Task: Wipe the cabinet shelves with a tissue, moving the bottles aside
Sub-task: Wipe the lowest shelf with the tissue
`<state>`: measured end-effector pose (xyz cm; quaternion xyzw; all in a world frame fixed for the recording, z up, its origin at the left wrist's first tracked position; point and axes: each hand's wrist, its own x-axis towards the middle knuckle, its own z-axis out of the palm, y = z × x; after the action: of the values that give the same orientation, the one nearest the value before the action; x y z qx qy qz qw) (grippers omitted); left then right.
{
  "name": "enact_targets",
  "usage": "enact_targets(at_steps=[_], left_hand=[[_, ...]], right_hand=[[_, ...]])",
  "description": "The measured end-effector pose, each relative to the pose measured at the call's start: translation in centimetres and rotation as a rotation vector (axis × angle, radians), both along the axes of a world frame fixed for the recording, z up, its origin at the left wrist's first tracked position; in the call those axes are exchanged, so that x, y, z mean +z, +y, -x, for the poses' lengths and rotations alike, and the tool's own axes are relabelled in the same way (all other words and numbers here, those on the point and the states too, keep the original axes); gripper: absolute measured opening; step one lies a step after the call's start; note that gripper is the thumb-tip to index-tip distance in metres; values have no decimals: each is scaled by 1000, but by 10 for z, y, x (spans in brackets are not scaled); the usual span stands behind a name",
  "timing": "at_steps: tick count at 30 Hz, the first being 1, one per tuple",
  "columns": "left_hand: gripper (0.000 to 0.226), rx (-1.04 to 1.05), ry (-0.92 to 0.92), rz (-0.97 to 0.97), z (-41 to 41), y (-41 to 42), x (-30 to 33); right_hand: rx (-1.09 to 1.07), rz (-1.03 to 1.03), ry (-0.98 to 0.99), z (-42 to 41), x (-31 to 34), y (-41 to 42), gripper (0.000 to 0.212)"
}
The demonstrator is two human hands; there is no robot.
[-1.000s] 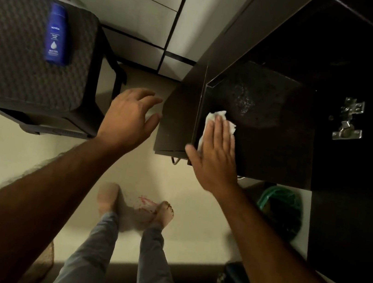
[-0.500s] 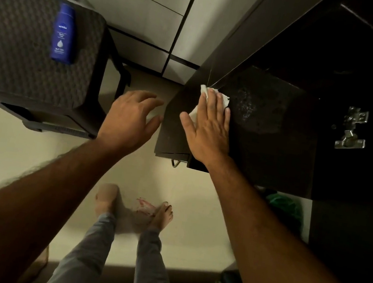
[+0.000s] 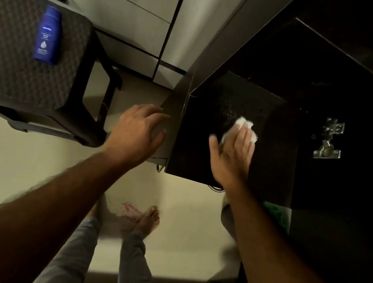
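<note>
White tissue [image 3: 240, 129] lies crumpled on the dark cabinet shelf [image 3: 203, 148], and the right hand [image 3: 231, 155] presses it flat against that surface. The fingers of this hand are straight and close together, the thumb spread out to the side; only the edges of the tissue show past the fingertips. The left hand [image 3: 139, 132] hangs in the air just to the left of the shelf, beside its grey side panel [image 3: 170, 127]. Its fingers are loosely bent and a little apart, and it holds nothing. Whether it touches the panel I cannot tell.

Well to the left of the shelf stands a dark woven stool [image 3: 23, 63], and a blue lotion bottle [image 3: 47, 34] lies on its top, flat on its side. To the right of the shelf, on the inner cabinet wall, a metal hinge [image 3: 330, 138] is fixed. Below the shelf, the pale floor [image 3: 180, 225] shows the person's bare feet [image 3: 148, 219] and grey trousers.
</note>
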<state>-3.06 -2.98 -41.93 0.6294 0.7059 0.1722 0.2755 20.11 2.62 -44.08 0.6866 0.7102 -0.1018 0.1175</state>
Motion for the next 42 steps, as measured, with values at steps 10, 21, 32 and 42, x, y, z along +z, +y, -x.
enact_targets(at_steps=[10, 21, 32, 42], left_hand=[[41, -14, 40, -25, -30, 14, 8], [46, -7, 57, -20, -84, 13, 7], [51, -23, 97, -87, -106, 24, -3], [54, -46, 73, -94, -106, 34, -6]], right_hand=[[379, -76, -10, -38, 3, -16, 71], [377, -29, 30, -45, 1, 5, 76], [221, -39, 101, -47, -6, 80, 75], [65, -12, 104, -95, -5, 109, 74]])
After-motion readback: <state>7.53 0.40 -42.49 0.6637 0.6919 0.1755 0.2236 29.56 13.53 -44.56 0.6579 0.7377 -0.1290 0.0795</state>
